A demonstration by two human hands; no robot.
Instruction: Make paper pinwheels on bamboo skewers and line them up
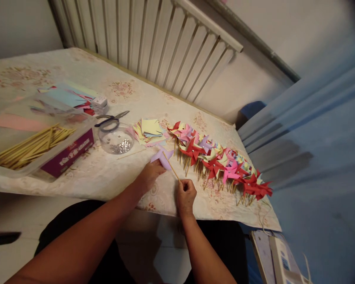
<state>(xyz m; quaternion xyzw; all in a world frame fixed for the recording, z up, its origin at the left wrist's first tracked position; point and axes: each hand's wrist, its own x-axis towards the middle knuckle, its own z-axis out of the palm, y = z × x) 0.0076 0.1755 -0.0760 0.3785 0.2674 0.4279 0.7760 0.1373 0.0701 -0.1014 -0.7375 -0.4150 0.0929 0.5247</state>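
A pale purple paper pinwheel (162, 156) lies on the table (112, 177) near the front edge. My left hand (149, 174) pinches its lower edge, fingers closed on the paper. Its thin wooden stick (170, 165) runs down and right to my right hand (185, 195), which is closed around the stick's lower end. A long row of finished pinwheels (221, 161) in red, pink, yellow and purple lies just right of my hands.
A stack of cut coloured paper squares (149, 130) sits beyond my left hand. A clear round dish (116, 140) holds small shiny pieces, with scissors (111, 119) behind it. A clear tray (32, 150) holds wooden sticks. Coloured paper sheets (68, 96) lie at the back left. A radiator (154, 39) stands behind.
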